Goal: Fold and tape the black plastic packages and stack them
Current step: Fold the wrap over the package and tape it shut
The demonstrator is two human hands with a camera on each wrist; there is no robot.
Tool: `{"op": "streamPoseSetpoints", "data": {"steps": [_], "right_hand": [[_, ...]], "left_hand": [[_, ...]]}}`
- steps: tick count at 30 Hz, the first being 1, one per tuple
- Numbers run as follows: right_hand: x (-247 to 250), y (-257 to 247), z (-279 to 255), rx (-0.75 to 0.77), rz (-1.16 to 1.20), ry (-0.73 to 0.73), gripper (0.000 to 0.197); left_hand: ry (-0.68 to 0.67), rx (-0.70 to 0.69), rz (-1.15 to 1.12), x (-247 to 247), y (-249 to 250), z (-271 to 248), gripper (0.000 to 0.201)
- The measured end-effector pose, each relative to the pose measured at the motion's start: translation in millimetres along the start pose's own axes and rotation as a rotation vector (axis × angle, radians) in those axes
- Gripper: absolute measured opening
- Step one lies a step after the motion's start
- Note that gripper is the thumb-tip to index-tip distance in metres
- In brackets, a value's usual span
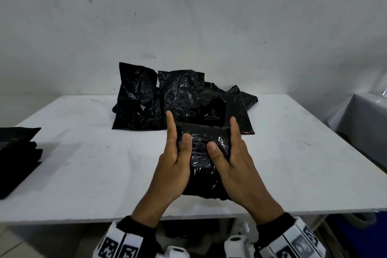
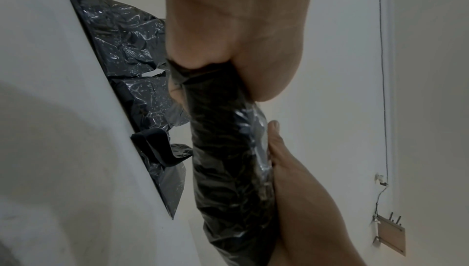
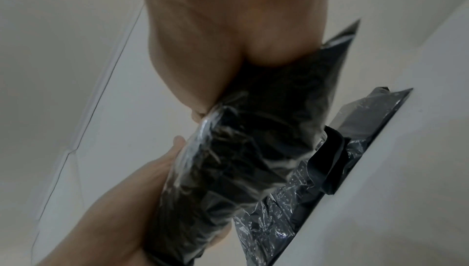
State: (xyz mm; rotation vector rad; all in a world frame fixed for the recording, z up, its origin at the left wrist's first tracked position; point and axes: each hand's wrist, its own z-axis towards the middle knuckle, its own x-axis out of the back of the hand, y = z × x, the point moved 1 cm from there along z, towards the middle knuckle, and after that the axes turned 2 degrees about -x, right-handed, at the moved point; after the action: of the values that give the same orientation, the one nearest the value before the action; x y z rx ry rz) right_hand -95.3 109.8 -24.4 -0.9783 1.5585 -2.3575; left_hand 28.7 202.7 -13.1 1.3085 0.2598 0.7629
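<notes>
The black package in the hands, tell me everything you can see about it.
The package is black, glossy, crinkled plastic, folded into a compact oblong bundle that looks filled. It is held above the near part of the white table, in front of the pile of unfolded bags. The left hand and right hand grip it from either side, both thumbs pressing its top face, index fingers extended along its far corners. No tape can be made out on it.

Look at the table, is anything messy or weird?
Only a bit messy: the unfolded black bags slump crumpled in a heap at the back, unlike the neat stack on the left. Both hands grip one package. Nothing looks torn or spilled.
</notes>
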Motion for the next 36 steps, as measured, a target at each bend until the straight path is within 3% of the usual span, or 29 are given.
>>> {"op": "streamPoseSetpoints", "data": {"steps": [2, 6, 11, 13, 16, 19, 26, 29, 32, 36], "right_hand": [[-1.0, 1.8, 1.1, -0.004, 0.008, -0.004, 0.082], [-2.1, 6.0, 3.6, 0.001, 0.032, -0.031, 0.075], [3.5, 8.3, 8.6, -0.013, 0.108, -0.081, 0.072], [3.0, 8.6, 9.7, -0.034, 0.129, -0.117, 0.078], [-2.4, 8.6, 7.6, -0.045, 0.062, -0.157, 0.103], [-6.7, 9.8, 5.1, -0.044, 0.056, -0.184, 0.102], [-12.4, 13.8, 3.4, -0.01, 0.224, -0.21, 0.089], [-19.2, 11.1, -0.8, -0.007, 0.279, -0.182, 0.079], [-30.5, 6.0, -1.7, -0.017, 0.271, -0.156, 0.081], [-51.9, -5.1, 1.5, -0.029, 0.322, -0.149, 0.07]], "left_hand": [[-0.043, -0.017, -0.04, 3.0, -3.0, 1.4, 0.069], [-0.114, -0.011, -0.096, 8.4, -10.0, 2.4, 0.1], [-0.196, 0.027, -0.126, 18.0, -14.7, 2.5, 0.096], [-0.206, 0.081, -0.163, 20.6, -17.6, 4.7, 0.097], [-0.216, 0.114, -0.167, 22.3, -17.6, 3.6, 0.107], [-0.22, 0.096, -0.112, 25.2, -21.9, -0.6, 0.118], [-0.207, 0.161, -0.331, 35.3, -26.3, -5.1, 0.1], [-0.161, 0.206, -0.409, 38.1, -25.0, -8.1, 0.081], [-0.026, 0.193, -0.319, 40.1, -25.9, -12.0, 0.067], [0.104, 0.201, -0.4, 52.9, -32.6, -16.8, 0.053]]}}
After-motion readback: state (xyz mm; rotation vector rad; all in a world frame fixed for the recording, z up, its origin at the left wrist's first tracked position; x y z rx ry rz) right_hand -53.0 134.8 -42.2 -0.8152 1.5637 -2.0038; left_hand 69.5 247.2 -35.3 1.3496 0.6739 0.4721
